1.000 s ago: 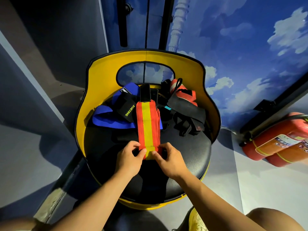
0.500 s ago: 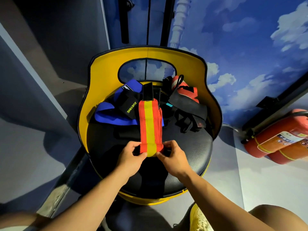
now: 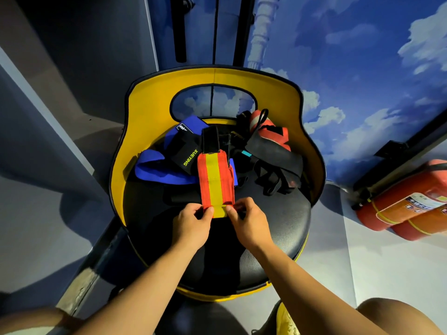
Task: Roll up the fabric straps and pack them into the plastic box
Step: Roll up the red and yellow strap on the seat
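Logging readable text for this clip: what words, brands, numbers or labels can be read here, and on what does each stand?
"XUEYING": yellow-green letters on the black wrap, lying on the blue strap.
White tag on the blue strap's far end: print too small to read.
Label on the fire extinguisher: characters too blurred to read.
Orange and yellow strap, pinched by the left hand and right hand: no text.
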The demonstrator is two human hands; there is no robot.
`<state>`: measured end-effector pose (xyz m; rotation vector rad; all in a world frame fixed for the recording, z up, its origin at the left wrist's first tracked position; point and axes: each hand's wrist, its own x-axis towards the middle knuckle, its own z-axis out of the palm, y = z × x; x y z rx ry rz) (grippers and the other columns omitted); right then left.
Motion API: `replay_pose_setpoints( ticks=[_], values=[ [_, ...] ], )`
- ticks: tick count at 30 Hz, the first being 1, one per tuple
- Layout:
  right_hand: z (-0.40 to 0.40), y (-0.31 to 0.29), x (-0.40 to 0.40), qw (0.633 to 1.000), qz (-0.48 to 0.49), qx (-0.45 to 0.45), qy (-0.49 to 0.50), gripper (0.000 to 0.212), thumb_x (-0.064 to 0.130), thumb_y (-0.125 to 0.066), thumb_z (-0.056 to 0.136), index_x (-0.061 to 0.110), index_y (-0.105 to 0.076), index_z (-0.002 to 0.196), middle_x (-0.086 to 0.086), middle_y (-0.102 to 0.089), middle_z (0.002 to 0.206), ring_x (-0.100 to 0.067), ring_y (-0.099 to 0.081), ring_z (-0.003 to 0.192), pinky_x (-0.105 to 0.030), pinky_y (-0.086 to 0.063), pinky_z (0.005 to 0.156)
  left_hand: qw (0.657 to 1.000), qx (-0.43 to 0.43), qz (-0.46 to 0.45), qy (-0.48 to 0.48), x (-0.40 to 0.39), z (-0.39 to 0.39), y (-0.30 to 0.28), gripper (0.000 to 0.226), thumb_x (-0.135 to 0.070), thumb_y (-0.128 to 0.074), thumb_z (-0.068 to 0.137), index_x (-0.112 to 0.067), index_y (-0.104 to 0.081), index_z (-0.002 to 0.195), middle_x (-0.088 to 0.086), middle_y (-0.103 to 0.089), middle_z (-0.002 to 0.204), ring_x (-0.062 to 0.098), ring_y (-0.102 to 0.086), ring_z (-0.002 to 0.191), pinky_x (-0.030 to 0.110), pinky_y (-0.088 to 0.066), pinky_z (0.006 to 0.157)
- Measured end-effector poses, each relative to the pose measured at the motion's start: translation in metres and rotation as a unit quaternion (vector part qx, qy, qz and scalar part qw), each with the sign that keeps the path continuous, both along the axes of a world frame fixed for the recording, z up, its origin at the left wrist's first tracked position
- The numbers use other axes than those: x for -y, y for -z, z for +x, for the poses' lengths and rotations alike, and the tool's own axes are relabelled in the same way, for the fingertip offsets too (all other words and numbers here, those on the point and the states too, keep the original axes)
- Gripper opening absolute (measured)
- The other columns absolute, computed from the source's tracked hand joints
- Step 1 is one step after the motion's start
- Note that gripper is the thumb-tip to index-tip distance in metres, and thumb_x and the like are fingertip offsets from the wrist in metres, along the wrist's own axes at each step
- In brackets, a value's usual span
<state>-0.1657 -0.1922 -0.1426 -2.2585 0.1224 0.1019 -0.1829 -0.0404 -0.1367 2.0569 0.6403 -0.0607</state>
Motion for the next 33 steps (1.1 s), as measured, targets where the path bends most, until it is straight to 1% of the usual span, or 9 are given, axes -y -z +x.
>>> replay_pose_setpoints(
  ticks=[3, 7, 12, 16, 19, 26, 28, 30, 33],
  values=[
    [0.002, -0.003, -0.004, 0.999, 0.032, -0.008, 0.029, 0.024, 0.046, -0.067, 0.092, 0.022, -0.063, 0.096, 0.004, -0.074, 0.094, -0.017, -0.068, 0.090, -0.031, -0.051, 0.077, 1.000, 0.008, -0.010, -0.016, 0.003, 0.001, 0.002, 0.031, -0.045, -0.064, 0.093, -0.021, -0.072, 0.111, -0.001, -0.072, 0.107, 0.024, -0.067, 0.101, 0.038, -0.055, 0.088],
    [-0.005, -0.009, -0.004, 0.993, 0.088, -0.072, 0.025, 0.021, 0.033, -0.063, 0.096, 0.018, -0.058, 0.111, 0.007, -0.069, 0.098, -0.014, -0.065, 0.094, -0.021, -0.043, 0.076, 0.997, 0.001, -0.082, -0.008, 0.006, -0.006, 0.007, 0.014, -0.038, -0.067, 0.092, -0.033, -0.067, 0.105, -0.016, -0.067, 0.095, 0.013, -0.064, 0.092, 0.032, -0.053, 0.083],
    [-0.011, -0.013, 0.004, 0.981, 0.150, -0.123, 0.006, 0.029, 0.014, -0.066, 0.089, 0.018, -0.052, 0.114, 0.007, -0.068, 0.099, -0.009, -0.064, 0.088, -0.023, -0.050, 0.080, 0.991, -0.004, -0.133, 0.000, 0.004, -0.011, 0.004, 0.015, -0.023, -0.069, 0.089, -0.032, -0.060, 0.098, -0.007, -0.068, 0.096, 0.012, -0.064, 0.090, 0.026, -0.049, 0.072],
    [-0.016, -0.016, 0.010, 0.986, 0.112, -0.123, -0.028, 0.029, 0.020, -0.065, 0.092, 0.019, -0.049, 0.117, 0.008, -0.067, 0.101, -0.014, -0.064, 0.094, -0.024, -0.049, 0.083, 0.991, 0.000, -0.134, 0.026, 0.000, -0.019, 0.000, 0.016, -0.026, -0.069, 0.091, -0.034, -0.058, 0.101, -0.020, -0.060, 0.094, 0.003, -0.057, 0.088, 0.027, -0.045, 0.077],
    [-0.022, -0.015, 0.013, 0.993, 0.073, -0.087, -0.043, 0.027, 0.026, -0.062, 0.096, 0.020, -0.052, 0.120, 0.009, -0.067, 0.104, -0.014, -0.066, 0.101, -0.028, -0.051, 0.090, 0.994, -0.004, -0.111, 0.022, -0.002, -0.025, 0.000, 0.019, -0.035, -0.069, 0.091, -0.039, -0.061, 0.108, -0.014, -0.061, 0.104, 0.014, -0.064, 0.104, 0.037, -0.053, 0.094],
    [-0.014, 0.001, 0.005, 1.000, 0.012, 0.017, -0.016, 0.027, 0.048, -0.065, 0.092, 0.029, -0.066, 0.110, 0.006, -0.069, 0.104, -0.011, -0.065, 0.096, -0.035, -0.054, 0.085, 0.999, 0.040, -0.015, 0.021, -0.002, -0.018, -0.004, 0.026, -0.041, -0.064, 0.095, -0.028, -0.072, 0.117, -0.004, -0.070, 0.119, 0.017, -0.062, 0.110, 0.025, -0.047, 0.086],
    [-0.010, 0.000, 0.004, 1.000, 0.024, 0.017, -0.005, 0.029, 0.046, -0.065, 0.093, 0.025, -0.070, 0.113, 0.004, -0.071, 0.105, -0.011, -0.066, 0.097, -0.030, -0.053, 0.087, 0.999, 0.029, -0.017, 0.028, -0.002, -0.014, -0.006, 0.032, -0.043, -0.063, 0.095, -0.026, -0.071, 0.121, -0.004, -0.070, 0.122, 0.017, -0.063, 0.113, 0.027, -0.049, 0.090],
    [-0.009, -0.003, 0.004, 0.999, 0.042, 0.005, -0.008, 0.029, 0.042, -0.062, 0.097, 0.023, -0.071, 0.117, 0.005, -0.074, 0.107, -0.008, -0.066, 0.098, -0.014, -0.049, 0.082, 0.998, 0.011, -0.043, 0.035, -0.001, -0.011, -0.006, 0.035, -0.040, -0.064, 0.094, -0.025, -0.068, 0.126, -0.005, -0.069, 0.121, 0.012, -0.063, 0.106, 0.027, -0.050, 0.090],
    [-0.011, -0.007, 0.004, 0.995, 0.074, -0.053, -0.029, 0.034, 0.033, -0.057, 0.100, 0.026, -0.061, 0.133, 0.008, -0.071, 0.112, -0.006, -0.063, 0.106, -0.009, -0.041, 0.079, 0.995, -0.009, -0.092, 0.046, 0.000, -0.012, -0.004, 0.041, -0.025, -0.068, 0.089, -0.029, -0.063, 0.130, -0.013, -0.062, 0.105, -0.004, -0.054, 0.083, 0.019, -0.043, 0.071]
  ],
)
